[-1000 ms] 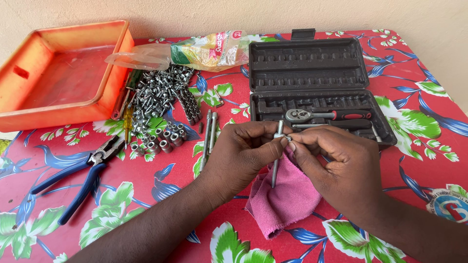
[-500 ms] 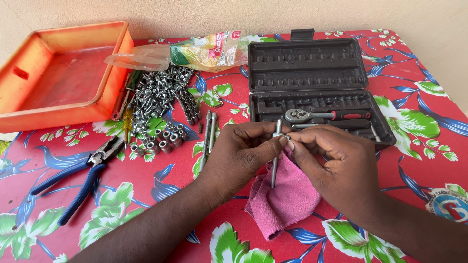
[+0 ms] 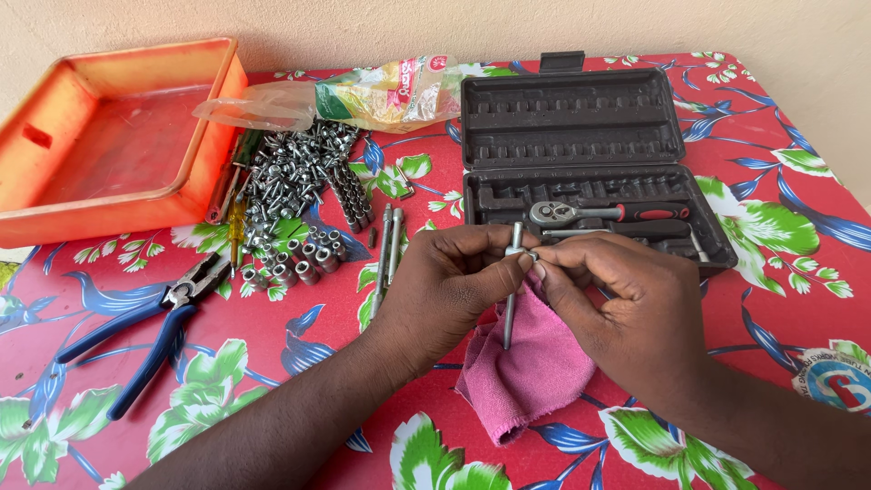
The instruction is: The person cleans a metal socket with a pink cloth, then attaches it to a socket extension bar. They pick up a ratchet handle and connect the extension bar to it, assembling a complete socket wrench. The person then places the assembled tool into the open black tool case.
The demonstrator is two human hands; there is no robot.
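Both hands are meeting at the middle of the bench (image 3: 272, 363), which is wearing a red cloth with green and blue flowers. The left hand (image 3: 445, 290) is pinching the upper part of a thin steel bar (image 3: 510, 304) between thumb and fingers, and the right hand (image 3: 626, 304) is closing its fingers on the small fitting at the bar's top. The bar is standing nearly upright, slim and bright, its lower end hanging over a pink rag (image 3: 526, 372) that is lying crumpled under the right palm.

At 12 o'clock from the hands a black case (image 3: 581, 136) is lying open, its near edge just beyond the knuckles; a ratchet (image 3: 581, 214) with a red-and-black grip is sitting in the lower half. At 10 o'clock a heap of sockets (image 3: 299, 195) and other small steel parts is spreading out, with two more bars (image 3: 388, 249) lying just beside the left hand. Farther at 10 o'clock an orange tray (image 3: 109, 209) is resting against the bench's left edge, and a plastic bag (image 3: 363, 95) is lying at 11 o'clock near the wall. Blue-handled pliers (image 3: 145, 331) are lying at 9 o'clock, well apart from the hands.

Open room is showing at 7 o'clock between pliers and left forearm, and at 3 to 5 o'clock beyond the right wrist, towards the bench's right edge.
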